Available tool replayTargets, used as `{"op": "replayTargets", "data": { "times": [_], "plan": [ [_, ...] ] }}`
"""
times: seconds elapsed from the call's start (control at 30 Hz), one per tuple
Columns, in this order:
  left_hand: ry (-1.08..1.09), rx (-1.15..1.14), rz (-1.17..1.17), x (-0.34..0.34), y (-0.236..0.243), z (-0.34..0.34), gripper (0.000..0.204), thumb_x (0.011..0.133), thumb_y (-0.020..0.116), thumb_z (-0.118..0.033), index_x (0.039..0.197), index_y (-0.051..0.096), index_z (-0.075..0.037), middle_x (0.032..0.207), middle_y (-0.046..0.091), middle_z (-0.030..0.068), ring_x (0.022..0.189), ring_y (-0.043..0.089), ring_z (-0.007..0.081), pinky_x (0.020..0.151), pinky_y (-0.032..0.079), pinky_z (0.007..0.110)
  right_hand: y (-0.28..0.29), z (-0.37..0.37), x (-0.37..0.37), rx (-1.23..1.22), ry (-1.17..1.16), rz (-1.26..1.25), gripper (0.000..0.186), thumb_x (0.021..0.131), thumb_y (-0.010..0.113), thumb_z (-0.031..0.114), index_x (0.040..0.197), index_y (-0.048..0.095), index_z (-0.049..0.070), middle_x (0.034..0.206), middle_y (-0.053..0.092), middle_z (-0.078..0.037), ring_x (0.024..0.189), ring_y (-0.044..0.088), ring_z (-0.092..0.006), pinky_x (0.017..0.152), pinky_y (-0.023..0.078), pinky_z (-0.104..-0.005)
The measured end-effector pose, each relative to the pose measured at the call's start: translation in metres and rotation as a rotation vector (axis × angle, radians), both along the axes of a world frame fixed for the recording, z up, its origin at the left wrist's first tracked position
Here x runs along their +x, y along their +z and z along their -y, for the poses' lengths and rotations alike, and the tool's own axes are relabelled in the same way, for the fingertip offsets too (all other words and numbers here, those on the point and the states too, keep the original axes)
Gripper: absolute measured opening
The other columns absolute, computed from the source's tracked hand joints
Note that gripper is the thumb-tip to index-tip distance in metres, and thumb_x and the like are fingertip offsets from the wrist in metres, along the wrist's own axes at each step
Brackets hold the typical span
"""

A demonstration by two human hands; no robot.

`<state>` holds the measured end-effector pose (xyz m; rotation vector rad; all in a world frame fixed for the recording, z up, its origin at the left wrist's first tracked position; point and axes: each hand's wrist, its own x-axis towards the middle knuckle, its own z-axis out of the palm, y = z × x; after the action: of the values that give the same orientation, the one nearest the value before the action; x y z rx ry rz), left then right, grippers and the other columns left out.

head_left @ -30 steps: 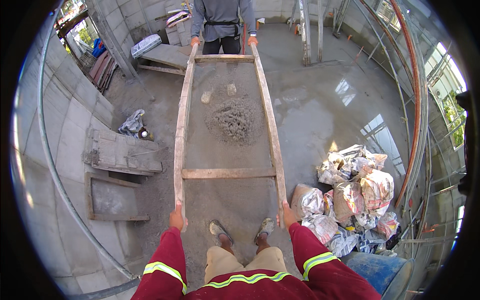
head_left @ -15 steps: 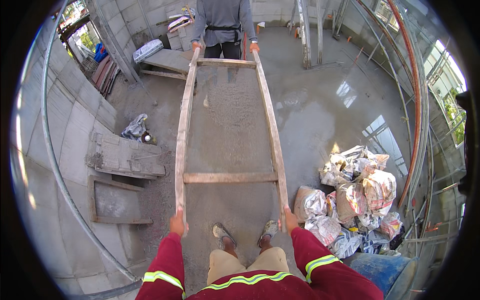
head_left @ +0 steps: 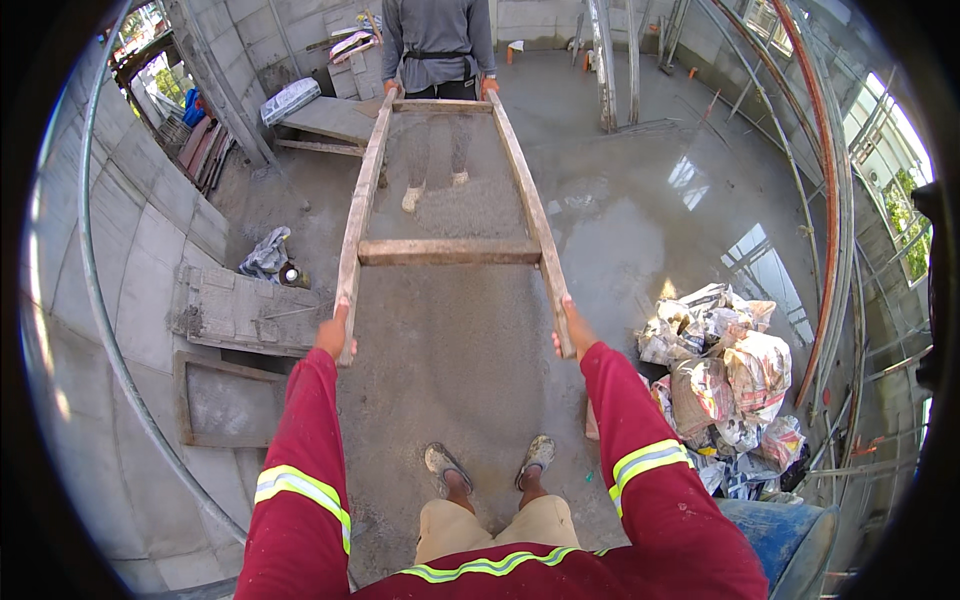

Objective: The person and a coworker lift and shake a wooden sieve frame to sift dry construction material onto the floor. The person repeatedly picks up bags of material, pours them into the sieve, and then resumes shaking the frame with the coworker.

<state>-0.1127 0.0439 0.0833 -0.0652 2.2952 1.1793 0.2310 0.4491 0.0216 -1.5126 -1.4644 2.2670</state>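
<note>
A wooden-framed screen sieve (head_left: pixel 450 252) stretches away in front of me, two long side rails joined by two crossbars. Fine grey mesh seems to span the far part, as the legs behind it look dulled. My left hand (head_left: pixel 333 333) is wrapped round the near end of the left rail. Round the near end of the right rail, my right hand (head_left: pixel 575 328) is closed too. A co-worker in a grey top (head_left: pixel 437 40) grips the far rail ends with both hands. The sieve hangs above the floor between us.
Wet grey floor (head_left: pixel 450 400) lies underfoot. Filled sacks (head_left: pixel 725 375) are piled at right, beside a blue drum (head_left: pixel 775 540). Boards (head_left: pixel 245 310) and a small wooden frame (head_left: pixel 225 440) lie at left. Hoses or pipes (head_left: pixel 835 200) curve along the right wall.
My arms have stretched forward, and the sieve has moved away from me toward the co-worker. The co-worker's legs now show through it. Both my hands keep their hold.
</note>
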Motion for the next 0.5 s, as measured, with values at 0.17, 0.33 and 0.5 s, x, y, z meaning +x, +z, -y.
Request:
{"op": "replayTargets", "data": {
  "times": [0.17, 0.33, 0.5],
  "plan": [
    [0.016, -0.018, 0.027, -0.002, 0.006, 0.02, 0.094, 0.094, 0.048, -0.077, 0.119, 0.063, 0.012, 0.07, 0.065, 0.018, 0.052, 0.064, 0.0266, 0.048, 0.051, 0.043, -0.011, 0.013, -0.006, -0.08, 0.021, -0.006, 0.078, 0.093, 0.048, 0.081, 0.117, 0.057, 0.007, 0.081, 0.059, -0.008, 0.058, 0.058, -0.0162, 0.051, 0.054, -0.0364],
    [0.085, -0.107, 0.007, 0.179, -0.103, 0.131, 0.089, 0.097, 0.044, -0.075, 0.109, 0.07, 0.01, 0.065, 0.065, 0.018, 0.052, 0.066, 0.0265, 0.052, 0.052, 0.041, -0.112, 0.137, 0.165, -0.085, -0.137, 0.128, 0.071, 0.097, 0.047, 0.075, 0.101, 0.059, 0.006, 0.068, 0.059, -0.01, 0.051, 0.058, -0.0239, 0.047, 0.051, -0.0416],
    [0.177, -0.06, 0.069, 0.28, -0.12, 0.186, 0.086, 0.097, 0.047, -0.073, 0.113, 0.068, 0.009, 0.065, 0.064, 0.0162, 0.054, 0.066, 0.0245, 0.053, 0.052, 0.04, -0.122, 0.183, 0.25, -0.059, -0.071, 0.161, 0.075, 0.099, 0.04, 0.076, 0.096, 0.059, 0.003, 0.066, 0.059, -0.011, 0.05, 0.057, -0.0256, 0.047, 0.051, -0.0433]
  ]
}}
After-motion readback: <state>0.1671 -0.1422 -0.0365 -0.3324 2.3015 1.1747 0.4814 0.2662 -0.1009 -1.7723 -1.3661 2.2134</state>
